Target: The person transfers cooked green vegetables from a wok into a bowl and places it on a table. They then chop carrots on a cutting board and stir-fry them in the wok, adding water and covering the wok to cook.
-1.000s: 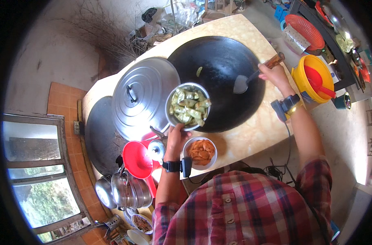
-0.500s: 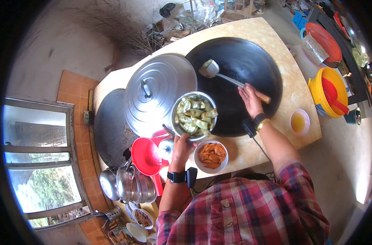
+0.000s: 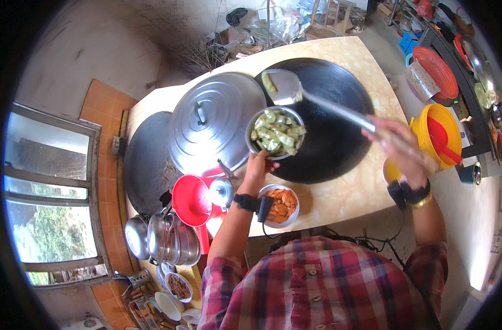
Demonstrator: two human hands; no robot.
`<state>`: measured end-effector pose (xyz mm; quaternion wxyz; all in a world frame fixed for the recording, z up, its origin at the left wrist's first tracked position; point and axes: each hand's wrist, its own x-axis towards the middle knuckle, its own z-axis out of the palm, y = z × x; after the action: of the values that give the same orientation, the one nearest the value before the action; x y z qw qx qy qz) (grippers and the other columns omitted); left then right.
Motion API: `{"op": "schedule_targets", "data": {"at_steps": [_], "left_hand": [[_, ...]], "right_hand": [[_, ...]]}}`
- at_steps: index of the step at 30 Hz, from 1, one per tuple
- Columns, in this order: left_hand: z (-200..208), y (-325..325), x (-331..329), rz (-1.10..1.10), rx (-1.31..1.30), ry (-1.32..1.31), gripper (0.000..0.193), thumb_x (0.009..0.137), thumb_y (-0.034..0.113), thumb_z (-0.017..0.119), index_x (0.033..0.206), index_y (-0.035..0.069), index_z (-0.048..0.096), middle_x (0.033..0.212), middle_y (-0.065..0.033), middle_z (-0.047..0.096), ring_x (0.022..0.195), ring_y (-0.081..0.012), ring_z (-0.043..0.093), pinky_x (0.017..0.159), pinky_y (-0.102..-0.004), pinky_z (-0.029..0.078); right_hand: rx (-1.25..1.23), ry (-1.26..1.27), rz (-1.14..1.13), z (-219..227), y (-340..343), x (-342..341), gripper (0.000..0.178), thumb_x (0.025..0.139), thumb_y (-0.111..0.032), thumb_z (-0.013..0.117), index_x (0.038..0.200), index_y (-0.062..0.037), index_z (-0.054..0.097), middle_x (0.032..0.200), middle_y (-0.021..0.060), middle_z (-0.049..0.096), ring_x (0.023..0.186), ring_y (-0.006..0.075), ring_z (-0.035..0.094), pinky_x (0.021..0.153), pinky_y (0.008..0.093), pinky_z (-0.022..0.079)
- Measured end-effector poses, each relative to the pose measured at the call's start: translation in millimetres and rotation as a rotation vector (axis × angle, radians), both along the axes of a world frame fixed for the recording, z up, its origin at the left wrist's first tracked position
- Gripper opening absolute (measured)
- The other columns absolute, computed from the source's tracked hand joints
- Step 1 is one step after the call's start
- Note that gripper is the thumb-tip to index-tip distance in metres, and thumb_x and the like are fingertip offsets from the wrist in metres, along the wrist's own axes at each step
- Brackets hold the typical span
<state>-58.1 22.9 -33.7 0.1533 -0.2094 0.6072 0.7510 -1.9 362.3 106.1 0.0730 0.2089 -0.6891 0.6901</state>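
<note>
My left hand [image 3: 258, 169] grips the near side of a metal bowl [image 3: 249, 144] heaped with green pepper pieces [image 3: 276, 132]. The bowl is over the left edge of a large black wok [image 3: 339, 151]. My right hand [image 3: 402, 146], smeared by motion, is closed round the handle of a wok spatula [image 3: 339, 111]. The spatula's blade is above the wok, just behind the bowl, and one green pepper piece [image 3: 269, 82] lies on it. Just under my right hand a small bowl of yellow liquid [image 3: 391, 171] is partly hidden.
Left of the wok lies a big metal lid [image 3: 218, 124]. A red ladle [image 3: 191, 201], a kettle [image 3: 222, 192] and a bowl of orange slices [image 3: 281, 206] stand along the near side. A yellow bucket [image 3: 427, 124] is beyond the counter's right edge.
My right hand has drawn back right and lifted the spatula, its blade now higher and nearer the bowl with a pepper piece on it. The bowl has shifted slightly right in view.
</note>
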Motion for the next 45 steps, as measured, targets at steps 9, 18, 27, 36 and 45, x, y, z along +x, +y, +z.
{"op": "schedule_targets", "data": {"at_steps": [9,18,27,36,45], "left_hand": [[-8,46,2,-0.028,0.120,0.026,0.027,0.086,0.007,0.039,0.112,0.004,0.040,0.081,-0.0119,0.061,0.053,-0.0180,0.060,0.042,-0.0240,0.045],[4,64,16,-0.033,0.191,0.024,0.021,0.087,0.008,0.040,0.106,0.000,0.045,0.077,-0.0109,0.060,0.053,-0.0180,0.059,0.040,-0.0241,0.044],[19,67,29,-0.009,0.198,0.027,0.017,0.087,0.008,0.041,0.100,-0.002,0.047,0.073,-0.0108,0.059,0.051,-0.0186,0.058,0.040,-0.0246,0.043],[27,64,59,-0.069,0.111,0.051,0.022,0.087,0.007,0.042,0.108,0.000,0.042,0.082,-0.0124,0.059,0.052,-0.0196,0.058,0.043,-0.0256,0.044],[5,96,119,-0.370,0.105,-0.103,0.033,0.087,0.007,0.043,0.119,0.003,0.036,0.084,-0.0148,0.060,0.052,-0.0214,0.061,0.042,-0.0247,0.048]], "right_hand": [[0.638,0.389,0.121,35,22,76,0.039,0.071,0.002,0.066,0.109,-0.0037,0.056,0.124,0.0202,0.049,0.100,0.0257,0.060,0.081,0.0308,0.051],[0.446,0.325,0.052,41,44,93,0.038,0.071,0.003,0.064,0.107,-0.0056,0.056,0.124,0.0204,0.050,0.101,0.0250,0.060,0.085,0.0308,0.049],[0.003,0.202,0.055,24,61,92,0.027,0.082,-0.009,0.056,0.108,-0.0022,0.052,0.125,0.0268,0.046,0.109,0.0293,0.056,0.089,0.0347,0.047],[-0.396,-0.072,-0.146,9,75,115,0.026,0.089,-0.018,0.044,0.110,-0.0021,0.042,0.115,0.0252,0.052,0.101,0.0277,0.060,0.087,0.0325,0.050],[-0.214,-0.041,-0.391,14,74,180,0.028,0.088,-0.024,0.042,0.107,-0.0031,0.043,0.108,0.0255,0.056,0.091,0.0254,0.064,0.080,0.0311,0.053]]}}
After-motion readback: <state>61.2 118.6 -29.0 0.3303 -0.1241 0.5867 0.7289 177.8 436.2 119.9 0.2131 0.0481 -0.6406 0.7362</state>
